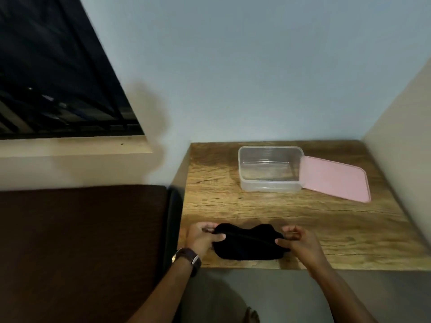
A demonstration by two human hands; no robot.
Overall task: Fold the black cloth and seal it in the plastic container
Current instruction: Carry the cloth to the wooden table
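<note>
The black cloth [249, 243] lies near the front edge of the wooden surface [233, 206], already gathered into a narrow bundle whose long axis runs left to right across the person's body. The left hand [203, 236] pinches its left end between thumb and fingers, and the right hand [298, 241] pinches the right end the same way, so each hand grasps one end with the cloth stretched between them.

The clear plastic container [270, 169] stands open and empty at the far side of the surface, well apart from the cloth and a little to the right of its middle. Its pink lid [333, 180] leans tilted against the container's right wall, with its far edge down on the surface.

The next move likely turns on that direction: the cloth must travel away from the body and slightly right. The right hand sits nearer both container and lid, so it seems better placed to carry the bundle in.
</note>
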